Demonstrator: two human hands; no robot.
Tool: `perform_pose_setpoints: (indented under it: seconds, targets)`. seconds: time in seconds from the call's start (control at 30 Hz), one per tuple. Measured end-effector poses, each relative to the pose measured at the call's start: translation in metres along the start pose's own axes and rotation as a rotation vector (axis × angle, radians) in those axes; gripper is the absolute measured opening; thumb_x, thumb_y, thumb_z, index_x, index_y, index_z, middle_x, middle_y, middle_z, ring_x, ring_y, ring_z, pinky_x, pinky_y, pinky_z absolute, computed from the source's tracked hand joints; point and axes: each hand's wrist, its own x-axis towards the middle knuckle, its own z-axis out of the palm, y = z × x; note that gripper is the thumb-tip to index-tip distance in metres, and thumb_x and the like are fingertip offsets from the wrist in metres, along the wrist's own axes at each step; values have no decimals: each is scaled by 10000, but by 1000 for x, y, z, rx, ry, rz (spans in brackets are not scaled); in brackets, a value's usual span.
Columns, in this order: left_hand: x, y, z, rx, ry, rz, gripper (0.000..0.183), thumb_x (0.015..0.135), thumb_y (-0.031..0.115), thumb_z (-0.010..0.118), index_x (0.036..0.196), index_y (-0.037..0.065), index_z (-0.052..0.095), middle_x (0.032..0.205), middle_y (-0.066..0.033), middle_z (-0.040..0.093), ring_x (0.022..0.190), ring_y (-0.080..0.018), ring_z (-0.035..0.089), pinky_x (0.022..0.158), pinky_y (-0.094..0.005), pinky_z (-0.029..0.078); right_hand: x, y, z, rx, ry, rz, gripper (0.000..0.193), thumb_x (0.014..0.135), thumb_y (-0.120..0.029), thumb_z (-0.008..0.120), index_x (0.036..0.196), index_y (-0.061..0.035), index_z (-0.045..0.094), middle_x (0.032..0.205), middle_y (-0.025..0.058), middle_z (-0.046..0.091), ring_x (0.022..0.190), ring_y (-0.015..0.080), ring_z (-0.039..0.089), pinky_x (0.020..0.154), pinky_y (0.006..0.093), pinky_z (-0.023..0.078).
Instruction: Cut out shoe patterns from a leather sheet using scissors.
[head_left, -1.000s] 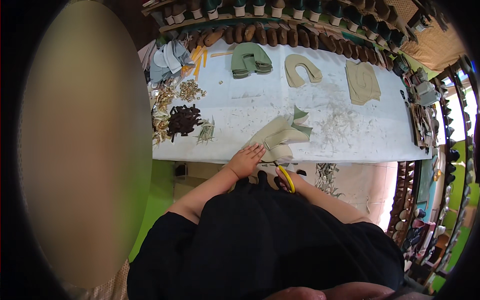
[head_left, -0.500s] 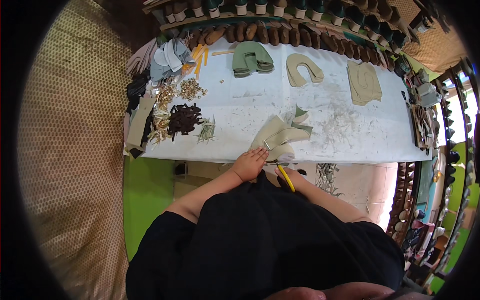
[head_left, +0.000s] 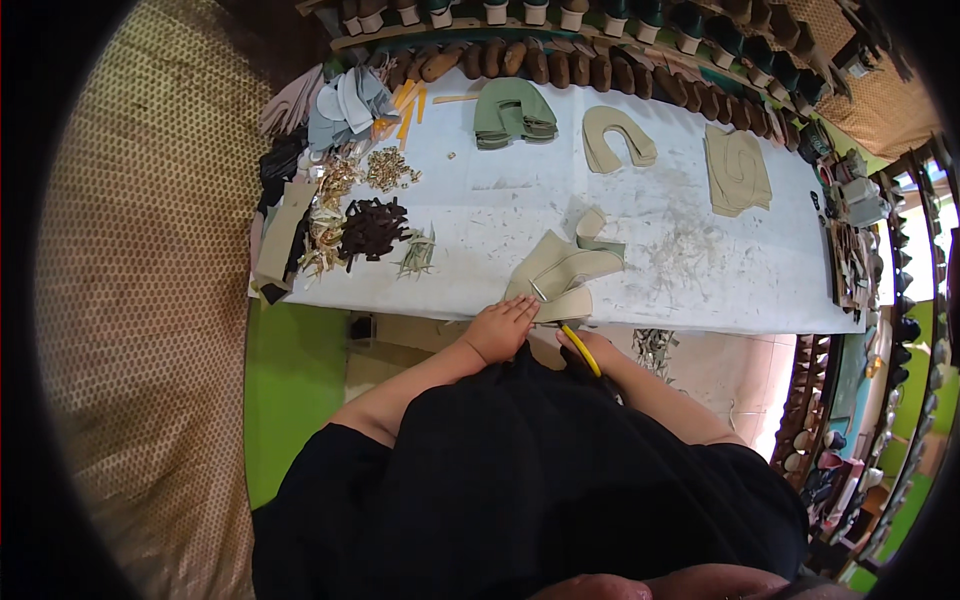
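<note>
- Far left: a patterned brown-gold curtain, hanging beside your table.
- At the table's left edge: a long beige strip, lying next to black material.
- Above it, at the far left corner: a pile of grey pieces.
- Then, nearer you: a heap of small dark brown pieces, with a heap of small gold-coloured parts just beyond.
- Beside these: yellow-orange strips at the back and thin greenish trimmings nearer you.
- Your left hand: fingers laid out over the beige cut pieces; its thumb is hidden, so whether it pinches them cannot be told.
- Behind, well apart: a stack of green U-shaped pieces.
- The beige cut pieces: partly overlapping, at the near edge of the white-topped table, directly before you.
- Yellow-handled scissors: dark end at the pieces' near edge; blade opening too small to tell.
- Your right hand: closed round the scissors' handle, just below the table edge.
- Further right, toward the back: beige U-shaped pieces, then a stack of broader beige pieces.
- Far right: shelves of shoes.
</note>
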Motion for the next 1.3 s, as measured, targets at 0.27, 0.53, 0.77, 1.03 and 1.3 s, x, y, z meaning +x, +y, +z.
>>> perform_pose_setpoints:
  seconds: [0.27, 0.53, 0.77, 1.03, 1.3]
  targets:
    - [3, 9, -9, -20, -28, -28, 464, 870, 175, 594, 1303, 15, 546, 1308, -123, 597, 1181, -244, 592, 965, -360, 472, 3, -3, 1, 47, -30, -76, 701, 960, -654, 325, 860, -15, 595, 744, 172, 636, 738, 339, 623, 690, 424, 472]
    - [2, 13, -7, -51, -18, -71, 439, 878, 163, 597, 1289, 12, 556, 1289, -119, 606, 1148, -248, 605, 950, -357, 477, 3, -4, -4, 9, -125, 18, 720, 955, -661, 323, 816, -16, 610, 691, 164, 627, 697, 330, 627, 670, 414, 483]
    - [11, 9, -22, -150, -73, -51, 486, 878, 291, 632, 1289, 42, 565, 1299, -121, 590, 1190, -272, 569, 980, -380, 454, -19, -24, -40, 283, -241, 94, 645, 964, -636, 368, 687, -69, 502, 521, 59, 468, 420, 172, 458, 415, 317, 358]
    - [10, -24, -39, 158, -10, -18, 756, 781, 425, 712, 1440, 187, 429, 1541, -69, 342, 1434, -306, 278, 1156, -518, 176, -35, -8, -86, 882, -578, 66, 567, 980, -603, 376, 697, -114, 427, 466, -32, 339, 347, 62, 305, 315, 211, 240]
    - [52, -10, -50, 170, 143, -63, 620, 818, 286, 659, 1405, 356, 474, 1564, -2, 314, 1456, -291, 233, 1135, -596, 153, -57, -12, -113, 1019, -659, -42, 595, 965, -646, 352, 698, -121, 431, 470, -33, 342, 339, 58, 293, 302, 210, 233]
